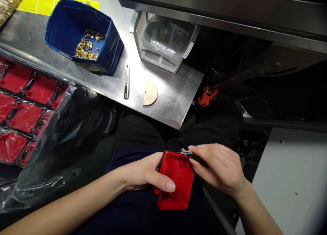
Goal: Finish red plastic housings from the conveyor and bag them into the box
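Observation:
My left hand [145,173] grips a red plastic housing [176,182] over my lap, thumb pressed across its inner face. At the housing's top right corner, my right hand [221,166] pinches a small dark metal tool [187,152], its tip touching the part's upper edge. The housing's open side with ribs and small holes faces up at me.
A steel table [166,102] holds a blue bin [81,33] with small brass parts, a utility knife [126,82], a tan half-disc [149,93] and a white holder with a plastic bag [163,40]. More red housings in a plastic bag [25,108] lie left. An orange clamp [207,96] hangs right.

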{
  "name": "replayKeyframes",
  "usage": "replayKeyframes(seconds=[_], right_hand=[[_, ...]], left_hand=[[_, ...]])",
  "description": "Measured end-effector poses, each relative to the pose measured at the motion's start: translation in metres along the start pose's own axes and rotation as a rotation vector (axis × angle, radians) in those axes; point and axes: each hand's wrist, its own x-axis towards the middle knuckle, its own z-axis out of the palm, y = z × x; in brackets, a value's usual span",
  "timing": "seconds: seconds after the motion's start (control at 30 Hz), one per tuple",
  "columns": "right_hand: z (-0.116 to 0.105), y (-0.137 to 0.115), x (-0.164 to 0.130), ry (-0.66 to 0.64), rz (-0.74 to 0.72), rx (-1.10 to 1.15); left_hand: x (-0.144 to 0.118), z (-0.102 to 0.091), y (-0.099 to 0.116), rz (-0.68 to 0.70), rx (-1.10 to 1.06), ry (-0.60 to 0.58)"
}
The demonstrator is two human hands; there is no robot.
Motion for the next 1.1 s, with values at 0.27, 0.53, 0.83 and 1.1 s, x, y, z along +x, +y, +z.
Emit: replayKeyframes(seconds=[0.27,0.53,0.83,1.1], right_hand=[[0.044,0.037,0.02,0.101,0.71,0.097],[0.118,0.083,0.087,0.221,0.664,-0.125],[0.096,0.059,0.051,0.313,0.616,0.183],[0.063,-0.026,-0.013,-0.187,0.209,0.423]], left_hand=[[-0.002,-0.008,-0.003,0.099,-0.293,-0.119],[-0.005,-0.004,-0.002,0.214,-0.138,0.085],[-0.004,0.0,0.002,0.363,0.397,0.46],[0.006,-0.002,0.014,0.27,0.321,0.729]])
